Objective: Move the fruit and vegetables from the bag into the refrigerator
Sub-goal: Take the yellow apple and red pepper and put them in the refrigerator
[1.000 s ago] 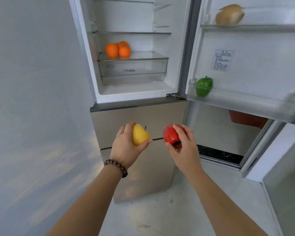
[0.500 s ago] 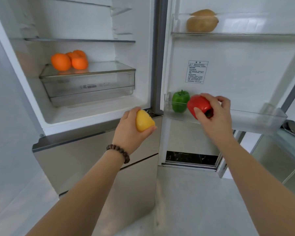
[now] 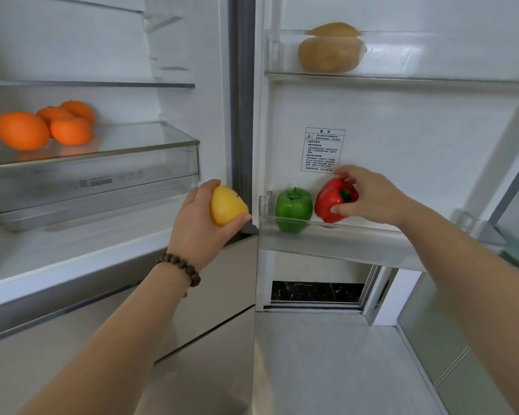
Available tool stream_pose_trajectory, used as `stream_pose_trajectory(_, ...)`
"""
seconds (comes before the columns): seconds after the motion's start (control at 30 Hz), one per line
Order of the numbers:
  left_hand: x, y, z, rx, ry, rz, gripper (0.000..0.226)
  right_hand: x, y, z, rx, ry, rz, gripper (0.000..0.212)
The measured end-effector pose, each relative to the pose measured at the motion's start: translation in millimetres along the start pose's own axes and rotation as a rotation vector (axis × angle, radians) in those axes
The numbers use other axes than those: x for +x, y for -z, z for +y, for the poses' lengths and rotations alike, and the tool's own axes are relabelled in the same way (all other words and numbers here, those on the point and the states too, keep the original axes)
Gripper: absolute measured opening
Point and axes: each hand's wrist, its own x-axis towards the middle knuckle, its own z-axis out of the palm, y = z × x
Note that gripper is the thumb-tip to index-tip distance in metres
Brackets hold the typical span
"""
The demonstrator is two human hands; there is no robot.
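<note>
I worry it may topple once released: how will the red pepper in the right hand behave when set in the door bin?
The red pepper looks glossy and lobed, so it is probably slick and may rock. The right hand grips it tilted, stem sideways; it could settle leaning. The green pepper beside it and the door bin wall would likely stop a roll.
</note>
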Motion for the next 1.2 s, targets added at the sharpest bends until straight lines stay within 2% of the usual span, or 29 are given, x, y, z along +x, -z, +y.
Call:
stream_pose_trajectory(0.1, 10.5, -5.1, -4.1, 0.002, -0.008, -0.012, 0.079, 12.4, -0.3, 4.7, -0.083, 0.003, -0.107, 0.063)
stream_pose_trajectory(0.33, 23.9, -14.1, -13.0, -0.021, -0.023, -0.048, 0.079, 20.9, -6.4, 10.3, -0.125, -0.012, -0.234, 0.065)
stream_pose_trajectory(0.53, 26.7, -16.2, -22.0, -0.038, -0.031, -0.081, 0.079, 15.3, -11.9, 11.6, -0.026, -0.077, -0.2, 0.06)
stream_pose_trajectory(0.73, 28.2, -15.9, -27.2, -0.038, -0.04, -0.093, 0.079, 8.5, -12.3, 10.0, 0.003, -0.119, -0.171, 0.075)
stream_pose_trajectory(0.97, 32.2, -10.4, -31.5, -0.038, -0.046, -0.072, 0.08, 9.5, -10.0, -22.4, -0.032, 0.015, 0.053, 0.065)
stream_pose_trajectory(1.2, 31.7, 5.9, -37.5, -0.032, -0.025, -0.018, 0.081, 16.9, -27.7, -82.7, 0.049, 0.197, 0.094, 0.058)
